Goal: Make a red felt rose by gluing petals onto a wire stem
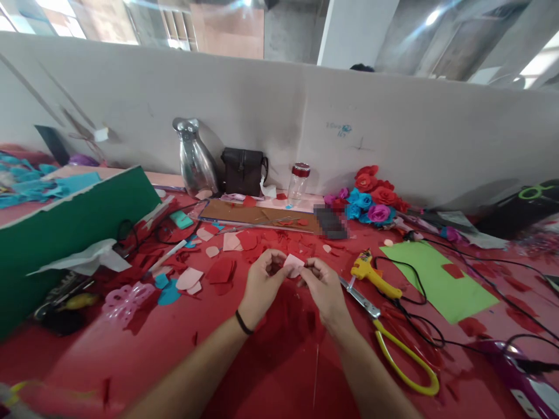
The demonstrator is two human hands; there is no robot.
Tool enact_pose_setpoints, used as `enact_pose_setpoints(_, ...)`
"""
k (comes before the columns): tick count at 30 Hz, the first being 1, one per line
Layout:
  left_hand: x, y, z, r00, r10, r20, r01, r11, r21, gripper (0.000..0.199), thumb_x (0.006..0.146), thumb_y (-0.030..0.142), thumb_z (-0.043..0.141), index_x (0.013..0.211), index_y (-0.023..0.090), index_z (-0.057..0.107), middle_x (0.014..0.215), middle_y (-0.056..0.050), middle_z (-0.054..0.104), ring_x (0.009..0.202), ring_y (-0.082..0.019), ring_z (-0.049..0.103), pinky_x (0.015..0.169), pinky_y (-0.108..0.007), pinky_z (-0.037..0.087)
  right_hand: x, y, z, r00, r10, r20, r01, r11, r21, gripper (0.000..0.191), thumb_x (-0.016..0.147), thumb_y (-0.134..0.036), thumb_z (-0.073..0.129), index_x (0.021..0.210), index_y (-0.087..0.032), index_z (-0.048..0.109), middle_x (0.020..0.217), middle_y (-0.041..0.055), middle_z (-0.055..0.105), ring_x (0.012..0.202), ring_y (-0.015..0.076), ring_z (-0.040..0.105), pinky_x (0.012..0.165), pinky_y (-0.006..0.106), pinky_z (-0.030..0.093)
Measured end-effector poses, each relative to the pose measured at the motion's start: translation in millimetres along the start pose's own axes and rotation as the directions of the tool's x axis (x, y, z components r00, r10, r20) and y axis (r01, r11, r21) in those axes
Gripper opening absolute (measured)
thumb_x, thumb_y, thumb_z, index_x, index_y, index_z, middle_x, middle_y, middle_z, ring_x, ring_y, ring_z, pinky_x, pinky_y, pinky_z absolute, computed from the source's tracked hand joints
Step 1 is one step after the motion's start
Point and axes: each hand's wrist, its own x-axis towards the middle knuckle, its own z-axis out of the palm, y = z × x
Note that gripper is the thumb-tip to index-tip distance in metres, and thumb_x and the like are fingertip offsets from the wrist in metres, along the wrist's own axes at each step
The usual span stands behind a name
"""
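Note:
Between my two hands is a small pale pink paper petal (294, 265), held up above the red tabletop. My left hand (264, 285), with a dark band at the wrist, pinches its left edge between thumb and fingers. On the other side my right hand (322, 290) grips the right edge in the same way. Red paper petals (222, 271) lie just left of my left hand, with pink petals (189, 279) and a blue paper piece (169, 293) farther left. To the right of my right hand rest a yellow glue gun (374, 276) and yellow-handled scissors (404, 355).
A green panel (78, 244) stands at the left. Along the back are a steel jug (195, 160), a black bag (243, 171), a glass jar (299, 186) and paper flowers (375, 198). Black cables (430, 329) cross the right side near a lime green sheet (445, 285).

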Motion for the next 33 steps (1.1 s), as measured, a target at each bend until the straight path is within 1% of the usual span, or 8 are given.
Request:
enact_pose_setpoints(6,-0.5,-3.3,-0.6,0.998,-0.056,0.019,0.055,0.998,0.017,0.012,0.061,0.023,0.068,0.061,0.018,0.058,0.060,0.002,0.055,0.058,-0.011,0.048,0.057,-0.022,0.037,-0.1,1.2,3.8,1.000,0.019,0.023,-0.020,0.997,0.072,0.016,0.070,-0.034,0.061,0.066,-0.018,0.059,0.062,-0.0027,0.061,0.050,0.0104,0.052,0.051,0.022,0.042)
enact_pose_setpoints(8,0.7,-2.7,-1.1,0.997,-0.069,0.018,0.068,0.998,0.012,0.012,0.060,0.023,0.069,0.060,0.018,0.058,0.059,0.002,0.055,0.057,-0.011,0.047,0.057,-0.022,0.037,1.4,1.4,3.5,0.999,0.027,-0.047,-0.021,0.993,0.116,0.018,0.070,-0.035,0.062,0.066,-0.018,0.059,0.060,-0.0032,0.058,0.049,0.0101,0.051,0.049,0.022,0.041)
enact_pose_setpoints(11,8.3,2.8,-9.4,0.997,-0.064,-0.032,0.064,0.998,-0.008,0.013,0.058,0.022,0.070,0.059,0.018,0.057,0.058,0.003,0.055,0.057,-0.011,0.048,0.058,-0.022,0.038,4.7,-2.3,-2.4,0.965,0.033,-0.261,0.023,0.978,0.206,0.019,0.067,-0.035,0.065,0.070,-0.019,0.057,0.053,-0.0064,0.052,0.045,0.0090,0.048,0.046,0.021,0.039)
enact_pose_setpoints(15,28.8,19.5,-42.4,0.960,0.017,-0.278,-0.030,0.999,-0.044,0.014,0.059,0.019,0.070,0.064,0.018,0.057,0.059,0.005,0.055,0.057,-0.009,0.048,0.059,-0.022,0.038,9.7,-13.7,-17.0,0.858,0.010,-0.514,0.181,0.930,0.320,0.019,0.069,-0.035,0.063,0.074,-0.021,0.051,0.050,-0.0100,0.047,0.042,0.0077,0.045,0.044,0.020,0.038)
enact_pose_setpoints(17,38.3,28.4,-63.4,0.900,0.037,-0.435,-0.070,0.996,-0.059,0.016,0.059,0.017,0.070,0.066,0.017,0.056,0.058,0.006,0.055,0.056,-0.008,0.047,0.057,-0.020,0.037,11.2,-18.1,-22.5,0.818,-0.011,-0.575,0.247,0.909,0.334,0.019,0.071,-0.034,0.062,0.073,-0.022,0.048,0.051,-0.0109,0.045,0.041,0.0066,0.043,0.043,0.019,0.037)
enact_pose_setpoints(20,45.8,37.0,-87.8,0.841,-0.015,-0.541,-0.021,0.998,-0.061,0.018,0.060,0.015,0.071,0.067,0.016,0.055,0.056,0.006,0.054,0.054,-0.007,0.046,0.055,-0.020,0.036,11.7,-20.0,-24.6,0.802,-0.034,-0.597,0.289,0.896,0.337,0.022,0.072,-0.035,0.062,0.073,-0.022,0.045,0.052,-0.0113,0.045,0.041,0.0056,0.044,0.044,0.019,0.038)
enact_pose_setpoints(24,47.4,36.3,-98.7,0.850,-0.072,-0.522,0.059,0.997,-0.042,0.016,0.061,0.013,0.070,0.067,0.015,0.055,0.056,0.006,0.054,0.053,-0.006,0.045,0.053,-0.019,0.035,10.9,-17.9,-21.4,0.811,-0.067,-0.582,0.306,0.896,0.323,0.026,0.070,-0.037,0.066,0.075,-0.022,0.045,0.054,-0.0101,0.050,0.042,0.0064,0.048,0.045,0.019,0.038)
enact_pose_setpoints(33,58.0,16.6,-98.8,0.867,-0.146,-0.476,0.157,0.987,-0.016,0.027,0.051,0.026,0.074,0.060,0.016,0.051,0.052,0.005,0.051,0.048,-0.009,0.046,0.048,-0.021,0.033,10.6,-19.4,-21.4,0.793,-0.055,-0.606,0.313,0.891,0.328,0.029,0.061,-0.033,0.072,0.074,-0.018,0.050,0.053,-0.0110,0.049,0.041,0.0036,0.043,0.043,0.017,0.034)
